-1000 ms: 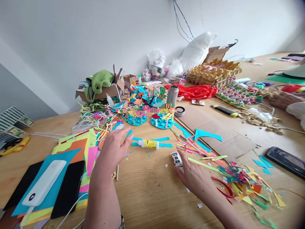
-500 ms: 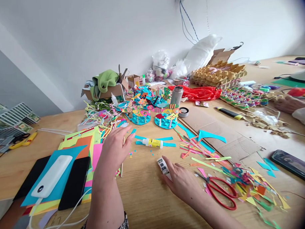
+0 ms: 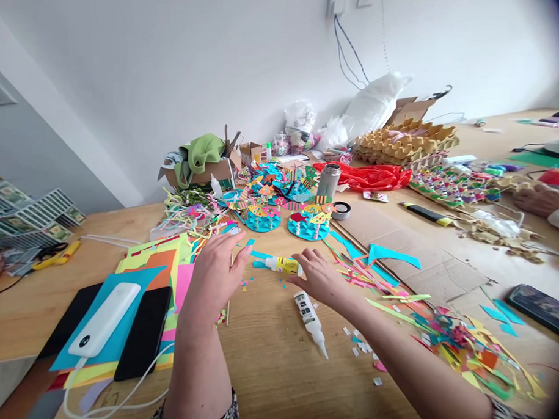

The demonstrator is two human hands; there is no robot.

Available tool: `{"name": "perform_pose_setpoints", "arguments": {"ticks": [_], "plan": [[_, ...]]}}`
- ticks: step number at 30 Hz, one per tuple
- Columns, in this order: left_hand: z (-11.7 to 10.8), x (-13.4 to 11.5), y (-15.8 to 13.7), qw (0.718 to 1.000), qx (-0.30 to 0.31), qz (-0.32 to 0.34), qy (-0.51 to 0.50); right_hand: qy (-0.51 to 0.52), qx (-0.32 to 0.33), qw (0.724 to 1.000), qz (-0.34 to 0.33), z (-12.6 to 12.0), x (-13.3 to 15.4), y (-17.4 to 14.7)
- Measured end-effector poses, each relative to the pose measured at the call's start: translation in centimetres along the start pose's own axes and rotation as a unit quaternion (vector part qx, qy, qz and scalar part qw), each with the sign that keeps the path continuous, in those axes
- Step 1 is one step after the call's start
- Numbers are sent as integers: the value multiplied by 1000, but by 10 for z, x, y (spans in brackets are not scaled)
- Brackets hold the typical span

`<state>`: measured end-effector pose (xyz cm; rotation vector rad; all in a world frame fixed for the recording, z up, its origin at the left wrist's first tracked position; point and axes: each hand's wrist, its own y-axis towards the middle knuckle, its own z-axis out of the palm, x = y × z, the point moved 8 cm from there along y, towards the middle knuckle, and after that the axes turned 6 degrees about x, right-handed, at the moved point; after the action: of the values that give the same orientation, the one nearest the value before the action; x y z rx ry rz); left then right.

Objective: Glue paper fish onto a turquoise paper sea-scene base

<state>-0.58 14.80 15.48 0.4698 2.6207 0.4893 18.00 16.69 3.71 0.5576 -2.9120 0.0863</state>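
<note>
My left hand (image 3: pixel 220 269) hovers over the table beside the paper stack, fingers stretched and thumb apart, nothing visible in it. Just right of its thumb lie blue paper strips (image 3: pixel 262 263). A small glue bottle with a yellow label (image 3: pixel 284 265) rests across them. My right hand (image 3: pixel 322 278) is open over that bottle's right end, fingers spread and bent; whether they touch it I cannot tell. Below this hand a white glue bottle (image 3: pixel 309 318) lies on its side, nozzle toward me. My right forearm hides most of the red scissors.
Blue round bases with paper fish (image 3: pixel 308 225) stand ahead, near a metal flask (image 3: pixel 328 181). At left, a white power bank (image 3: pixel 106 319) and black phone (image 3: pixel 144 333) lie on coloured paper. Paper scraps (image 3: pixel 449 338) and cardboard (image 3: pixel 423 259) are right. Another person's hand (image 3: pixel 538 199) is far right.
My right hand has let go of the white glue bottle, leaving it on the table, and moved forward to the yellow-labelled bottle. My left hand has barely moved. The view has shifted slightly.
</note>
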Motion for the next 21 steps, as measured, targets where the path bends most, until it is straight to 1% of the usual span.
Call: {"name": "perform_pose_setpoints", "arguments": {"ticks": [2,4,6,8,11,13,15,18,21], "plan": [[-1,2,0,1000,-1,-4,1,-15,24,1000,-7,11,3,19],[-1,5,0,1000,-1,-10,5,-32,46,998,0,23,4,30],[-1,8,0,1000,-2,-16,8,-44,54,998,6,31,4,35],[0,10,1,1000,-3,-20,8,-45,53,998,5,35,3,35],[1,9,2,1000,-6,-14,0,2,43,999,1,29,-5,33],[1,8,2,1000,-11,-8,-8,52,27,998,-1,19,-15,34],[0,8,2,1000,-19,-8,-10,79,5,997,5,8,-26,39],[-1,8,3,999,-32,-5,-6,52,-18,998,32,-3,-41,50],[-1,7,3,999,-36,6,-3,-2,-7,999,45,3,-43,64]]}}
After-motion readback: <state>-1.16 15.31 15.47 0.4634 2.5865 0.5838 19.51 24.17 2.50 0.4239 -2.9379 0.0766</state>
